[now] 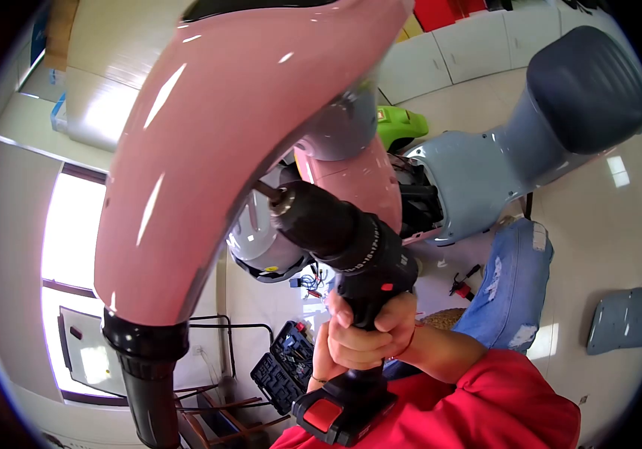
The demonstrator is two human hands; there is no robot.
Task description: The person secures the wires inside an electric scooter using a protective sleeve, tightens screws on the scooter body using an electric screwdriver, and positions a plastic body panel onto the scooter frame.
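A black cordless drill (336, 232) with a red-marked battery (343, 408) is held upright in front of my red top. My right hand (377, 333) is closed around its handle. Close beside it, my left hand (323, 355) is also closed on the handle, its fingers partly hidden. The drill's bit (267, 190) points up and left, its tip at the inner edge of the pink handlebar cover (186, 150) of a scooter. Whether the tip sits in a screw is hidden. A black handlebar grip (151, 389) extends from the cover's lower end.
The scooter's grey body (478, 176) and dark seat (587, 90) stretch to the right. An opened black tool case (285, 365) lies below left, near a metal-framed chair. A loose grey panel (625, 320) and a red-and-black tool (463, 288) are on the floor.
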